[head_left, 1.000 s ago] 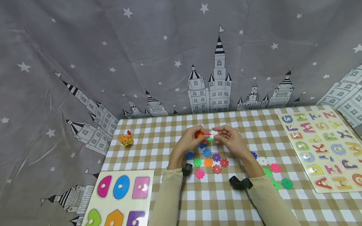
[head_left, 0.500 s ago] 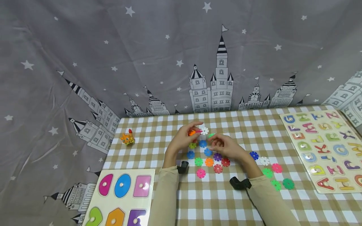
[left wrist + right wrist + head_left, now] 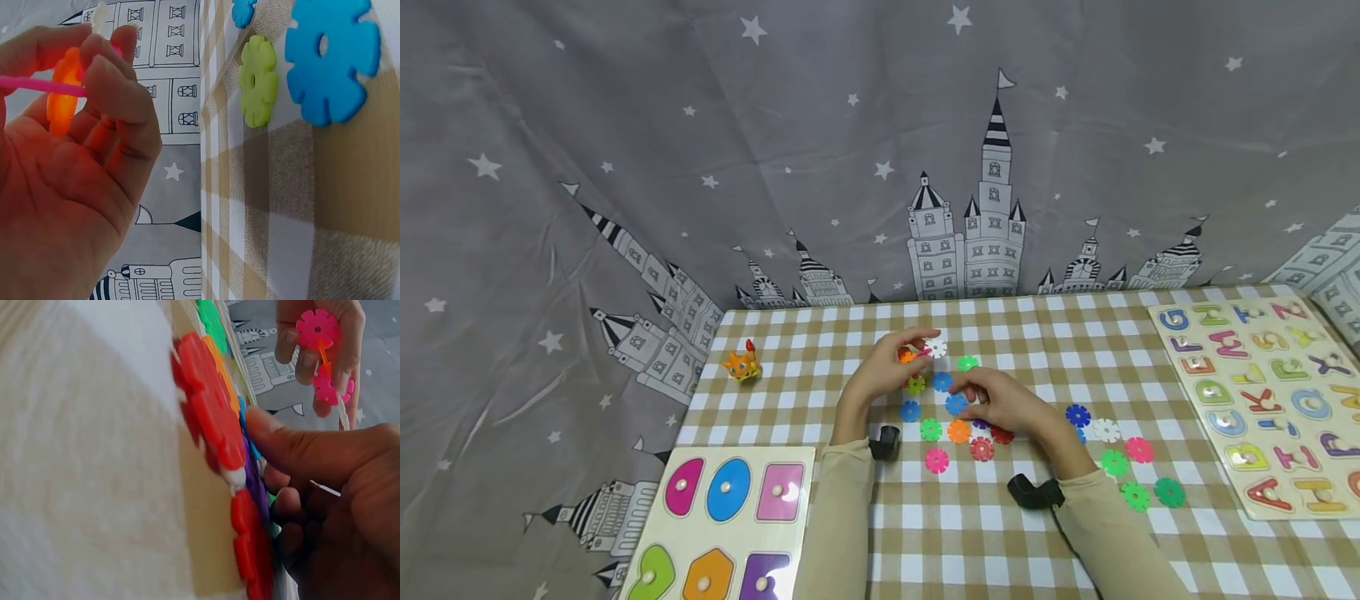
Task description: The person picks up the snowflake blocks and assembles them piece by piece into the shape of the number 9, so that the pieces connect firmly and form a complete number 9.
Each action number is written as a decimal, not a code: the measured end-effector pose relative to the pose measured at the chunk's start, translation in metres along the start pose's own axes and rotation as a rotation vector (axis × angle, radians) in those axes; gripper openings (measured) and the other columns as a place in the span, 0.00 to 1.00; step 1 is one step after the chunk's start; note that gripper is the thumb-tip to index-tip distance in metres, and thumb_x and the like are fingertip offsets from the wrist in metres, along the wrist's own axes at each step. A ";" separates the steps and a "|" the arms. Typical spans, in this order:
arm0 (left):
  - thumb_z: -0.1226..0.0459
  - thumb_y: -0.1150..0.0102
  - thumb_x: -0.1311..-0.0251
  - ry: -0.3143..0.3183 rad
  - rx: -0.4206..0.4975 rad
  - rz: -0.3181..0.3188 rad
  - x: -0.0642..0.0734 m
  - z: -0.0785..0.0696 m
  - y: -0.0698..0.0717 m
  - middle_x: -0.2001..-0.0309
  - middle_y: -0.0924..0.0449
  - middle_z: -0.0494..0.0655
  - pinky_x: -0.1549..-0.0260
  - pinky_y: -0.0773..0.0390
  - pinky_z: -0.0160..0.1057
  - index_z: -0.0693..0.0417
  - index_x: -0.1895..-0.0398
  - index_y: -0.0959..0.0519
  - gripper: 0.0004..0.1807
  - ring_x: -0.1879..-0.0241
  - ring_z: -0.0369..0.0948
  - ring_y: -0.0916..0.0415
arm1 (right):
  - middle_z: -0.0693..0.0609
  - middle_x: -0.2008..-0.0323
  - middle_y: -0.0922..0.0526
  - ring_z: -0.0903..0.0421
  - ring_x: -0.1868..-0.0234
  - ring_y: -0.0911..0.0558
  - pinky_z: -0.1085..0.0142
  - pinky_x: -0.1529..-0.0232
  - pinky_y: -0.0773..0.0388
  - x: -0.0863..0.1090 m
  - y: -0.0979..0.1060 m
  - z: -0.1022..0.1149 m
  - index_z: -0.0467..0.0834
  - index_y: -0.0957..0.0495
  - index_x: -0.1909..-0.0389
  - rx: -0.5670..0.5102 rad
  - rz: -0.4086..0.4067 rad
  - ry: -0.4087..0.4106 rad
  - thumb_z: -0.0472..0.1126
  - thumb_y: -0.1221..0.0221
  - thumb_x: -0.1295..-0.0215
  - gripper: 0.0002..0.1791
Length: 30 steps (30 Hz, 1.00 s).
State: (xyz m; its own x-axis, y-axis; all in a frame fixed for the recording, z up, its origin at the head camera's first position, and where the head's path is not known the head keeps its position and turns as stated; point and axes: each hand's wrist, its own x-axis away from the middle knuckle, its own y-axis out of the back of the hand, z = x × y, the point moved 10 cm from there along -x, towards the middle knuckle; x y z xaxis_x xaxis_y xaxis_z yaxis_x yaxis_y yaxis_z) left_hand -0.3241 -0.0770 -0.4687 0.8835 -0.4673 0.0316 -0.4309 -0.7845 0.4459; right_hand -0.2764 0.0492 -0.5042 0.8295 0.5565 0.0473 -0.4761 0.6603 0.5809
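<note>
My left hand (image 3: pixel 883 367) holds up a small chain of joined notched plastic discs between thumb and fingers. In it show an orange disc (image 3: pixel 61 94), a pink disc (image 3: pixel 317 329), a second pink disc (image 3: pixel 325 387) and a white disc (image 3: pixel 937 347) at the end. My right hand (image 3: pixel 1009 402) is low over the loose discs, thumb and forefinger tips right at a blue disc (image 3: pixel 956 405) on the cloth. Its other fingers are bent under the palm. A purple disc is partly hidden beneath this hand, beside a red disc (image 3: pixel 209 403).
More discs lie around, including a green disc (image 3: pixel 967 363) and an orange disc (image 3: pixel 958 431); another group with a white disc (image 3: pixel 1106 430) is at right. A shape puzzle board (image 3: pixel 801 500), letter board (image 3: pixel 1213 446) and small orange toy figure (image 3: pixel 743 365) stand on the checked tablecloth (image 3: pixel 955 542).
The hands were together at the white disc. They have parted: my left hand moved left with the joined discs, and my right hand came down towards the loose blue disc.
</note>
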 end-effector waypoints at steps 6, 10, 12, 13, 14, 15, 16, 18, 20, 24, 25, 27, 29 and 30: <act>0.66 0.38 0.37 -0.009 -0.035 0.008 -0.001 -0.002 -0.001 0.54 0.21 0.57 0.80 0.27 0.33 0.54 0.38 0.24 0.23 0.80 0.37 0.29 | 0.51 0.70 0.27 0.58 0.68 0.31 0.67 0.64 0.32 -0.001 0.000 0.004 0.42 0.22 0.58 0.049 -0.009 0.020 0.38 0.31 0.42 0.13; 0.64 0.37 0.37 -0.015 -0.067 0.005 -0.002 -0.002 -0.001 0.54 0.20 0.56 0.78 0.26 0.34 0.54 0.38 0.24 0.23 0.78 0.37 0.30 | 0.51 0.69 0.26 0.58 0.69 0.30 0.67 0.65 0.31 -0.001 0.002 0.002 0.43 0.23 0.59 0.061 -0.025 -0.001 0.39 0.30 0.43 0.14; 0.64 0.36 0.37 -0.015 -0.082 0.003 -0.002 -0.002 -0.001 0.54 0.20 0.55 0.77 0.26 0.34 0.53 0.39 0.23 0.22 0.77 0.37 0.29 | 0.52 0.70 0.25 0.59 0.70 0.29 0.68 0.67 0.30 -0.001 0.004 0.000 0.44 0.24 0.59 0.066 -0.038 -0.011 0.39 0.30 0.42 0.14; 0.63 0.36 0.37 -0.015 -0.088 0.002 -0.002 -0.002 -0.001 0.54 0.20 0.55 0.76 0.26 0.34 0.53 0.39 0.23 0.22 0.76 0.37 0.29 | 0.53 0.71 0.25 0.59 0.70 0.29 0.68 0.67 0.30 -0.001 0.005 -0.001 0.44 0.24 0.59 0.058 -0.042 -0.012 0.40 0.31 0.42 0.13; 0.63 0.36 0.37 -0.013 -0.092 0.000 -0.002 -0.001 -0.001 0.54 0.20 0.54 0.76 0.26 0.34 0.53 0.39 0.23 0.22 0.75 0.38 0.29 | 0.53 0.70 0.24 0.60 0.70 0.28 0.69 0.67 0.29 -0.001 0.005 -0.002 0.45 0.24 0.59 0.038 -0.045 -0.013 0.40 0.32 0.41 0.12; 0.63 0.36 0.37 -0.011 -0.094 -0.002 -0.002 -0.001 -0.001 0.54 0.20 0.54 0.75 0.26 0.34 0.53 0.40 0.23 0.22 0.74 0.38 0.29 | 0.53 0.71 0.24 0.60 0.71 0.28 0.69 0.68 0.28 -0.001 0.006 -0.003 0.44 0.24 0.59 0.013 -0.050 -0.010 0.39 0.33 0.40 0.11; 0.63 0.36 0.37 -0.010 -0.095 -0.003 -0.002 -0.001 -0.001 0.55 0.20 0.53 0.75 0.26 0.34 0.52 0.40 0.22 0.22 0.74 0.38 0.29 | 0.53 0.71 0.23 0.59 0.71 0.27 0.69 0.68 0.28 0.000 0.007 -0.004 0.44 0.23 0.59 -0.020 -0.054 -0.008 0.39 0.33 0.39 0.10; 0.63 0.36 0.37 -0.006 -0.095 -0.005 -0.002 0.000 -0.001 0.55 0.20 0.53 0.75 0.26 0.34 0.52 0.40 0.22 0.22 0.73 0.38 0.29 | 0.51 0.71 0.22 0.59 0.72 0.27 0.70 0.70 0.27 0.001 0.009 -0.006 0.42 0.23 0.58 -0.127 -0.061 -0.014 0.38 0.36 0.37 0.09; 0.63 0.36 0.37 -0.002 -0.085 0.006 -0.001 0.001 -0.003 0.55 0.21 0.53 0.76 0.26 0.34 0.51 0.40 0.22 0.21 0.74 0.38 0.29 | 0.47 0.71 0.22 0.58 0.74 0.26 0.70 0.73 0.27 0.003 0.013 -0.009 0.38 0.25 0.56 -0.247 -0.074 -0.026 0.37 0.38 0.35 0.10; 0.63 0.37 0.37 -0.009 -0.061 0.053 0.000 -0.002 -0.009 0.56 0.22 0.54 0.77 0.25 0.34 0.53 0.38 0.24 0.22 0.75 0.39 0.26 | 0.38 0.72 0.23 0.55 0.82 0.27 0.67 0.82 0.28 0.009 0.030 -0.009 0.33 0.30 0.53 -0.387 -0.151 -0.011 0.34 0.41 0.32 0.12; 0.63 0.38 0.36 -0.014 -0.062 0.067 0.000 -0.003 -0.011 0.56 0.22 0.54 0.77 0.25 0.35 0.54 0.38 0.24 0.23 0.74 0.40 0.26 | 0.36 0.72 0.23 0.54 0.83 0.27 0.67 0.82 0.28 0.011 0.035 -0.008 0.32 0.30 0.52 -0.392 -0.181 0.009 0.33 0.42 0.32 0.13; 0.63 0.38 0.36 -0.028 -0.072 0.088 0.001 -0.006 -0.013 0.56 0.22 0.53 0.76 0.24 0.35 0.55 0.38 0.24 0.23 0.72 0.40 0.25 | 0.35 0.72 0.22 0.53 0.83 0.27 0.67 0.82 0.28 0.013 0.046 -0.004 0.31 0.30 0.51 -0.355 -0.246 0.055 0.31 0.41 0.33 0.14; 0.62 0.39 0.35 -0.038 -0.096 0.104 0.001 -0.010 -0.016 0.55 0.21 0.52 0.73 0.23 0.35 0.54 0.37 0.24 0.23 0.70 0.41 0.25 | 0.37 0.70 0.21 0.55 0.82 0.27 0.69 0.82 0.29 0.017 0.054 0.002 0.33 0.28 0.50 -0.301 -0.301 0.091 0.31 0.40 0.34 0.14; 0.62 0.39 0.35 -0.042 -0.103 0.110 0.001 -0.011 -0.017 0.55 0.21 0.52 0.72 0.23 0.36 0.54 0.38 0.24 0.23 0.70 0.41 0.24 | 0.39 0.70 0.20 0.57 0.82 0.27 0.70 0.81 0.29 0.018 0.057 0.004 0.34 0.27 0.50 -0.263 -0.322 0.107 0.31 0.39 0.35 0.14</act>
State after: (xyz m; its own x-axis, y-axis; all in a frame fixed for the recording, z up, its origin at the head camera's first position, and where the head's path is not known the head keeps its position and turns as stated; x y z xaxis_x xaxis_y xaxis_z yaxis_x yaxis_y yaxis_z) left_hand -0.3137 -0.0600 -0.4664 0.8225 -0.5666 0.0489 -0.5019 -0.6827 0.5310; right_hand -0.2878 0.0949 -0.4670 0.9196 0.3411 -0.1948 -0.2677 0.9072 0.3246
